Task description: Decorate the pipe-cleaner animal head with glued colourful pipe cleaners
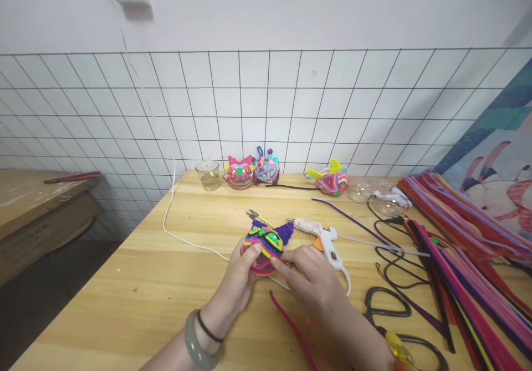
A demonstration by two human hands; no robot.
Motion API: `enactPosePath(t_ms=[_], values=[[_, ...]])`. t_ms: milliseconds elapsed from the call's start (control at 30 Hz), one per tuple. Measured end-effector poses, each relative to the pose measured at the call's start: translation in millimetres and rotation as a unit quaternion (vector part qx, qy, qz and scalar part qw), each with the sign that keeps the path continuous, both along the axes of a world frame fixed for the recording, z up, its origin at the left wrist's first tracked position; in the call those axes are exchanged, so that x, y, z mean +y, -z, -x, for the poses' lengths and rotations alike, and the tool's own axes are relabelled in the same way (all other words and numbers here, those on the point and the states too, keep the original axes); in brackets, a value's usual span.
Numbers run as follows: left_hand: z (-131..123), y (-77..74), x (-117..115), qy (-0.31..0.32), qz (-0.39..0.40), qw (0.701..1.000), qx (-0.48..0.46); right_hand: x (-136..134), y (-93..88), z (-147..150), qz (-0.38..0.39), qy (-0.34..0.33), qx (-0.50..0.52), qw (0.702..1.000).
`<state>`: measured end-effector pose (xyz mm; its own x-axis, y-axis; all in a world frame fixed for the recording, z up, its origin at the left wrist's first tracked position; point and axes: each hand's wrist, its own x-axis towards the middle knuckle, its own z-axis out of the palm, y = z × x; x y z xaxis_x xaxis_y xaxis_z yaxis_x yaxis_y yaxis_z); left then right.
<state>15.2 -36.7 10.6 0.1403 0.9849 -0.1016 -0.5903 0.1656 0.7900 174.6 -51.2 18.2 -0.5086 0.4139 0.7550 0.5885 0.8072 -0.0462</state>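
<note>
A colourful pipe-cleaner animal head (266,244), with purple pointed ears, a green eye and a pink lower rim, is held above the table. My left hand (238,275) is closed around its left side, thumb across the front. From the right, my right hand (318,282) has its bent fingertips against the head's lower right edge; the thumb is hidden. Just behind the head lie small snips (252,214), partly covered. A white hot glue gun (322,237) with an orange trigger rests beyond my right hand. One magenta pipe cleaner (293,324) lies between my forearms.
Along the wall stand a glass cup (207,176) and finished heads in pink (240,172), blue (266,169) and pink-yellow (332,179). Clear plastic balls (359,192), black cable (384,271), dark-handled scissors (386,301) and pipe-cleaner bundles (477,216) occupy the right. A white cord (191,243) crosses left.
</note>
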Motion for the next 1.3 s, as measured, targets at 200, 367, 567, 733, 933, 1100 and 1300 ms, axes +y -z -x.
enactPosePath(t_ms=[200, 367, 567, 733, 933, 1100, 1300], values=[[1.8, 2.2, 1.3, -0.001, 0.016, 1.000, 0.011, 3.9, 2.5, -3.8, -0.022, -0.011, 0.002, 1.000], [2.1, 1.9, 1.4, -0.005, -0.002, 1.000, 0.009, 2.2, 2.7, -3.6, -0.024, -0.004, 0.001, 1.000], [1.3, -0.4, 1.6, 0.010, 0.016, 0.999, 0.026, 0.8, 1.7, -4.0, -0.029, 0.008, -0.012, 0.999], [1.6, -1.3, 1.6, 0.012, 0.023, 0.999, 0.033, 5.1, 3.8, -7.0, -0.041, 0.001, -0.029, 0.999], [1.6, -0.4, 1.9, 0.017, 0.024, 0.999, 0.039, 8.1, 7.4, -5.3, -0.030, -0.003, -0.023, 0.999], [-0.5, 1.4, 1.7, -0.010, 0.023, 0.999, 0.046, 7.1, 8.6, -1.4, 0.014, 0.002, -0.029, 0.999], [-1.4, 2.9, 2.8, -0.019, 0.010, 0.998, 0.060, 4.4, 5.4, -2.6, 0.022, -0.012, -0.063, 0.998]])
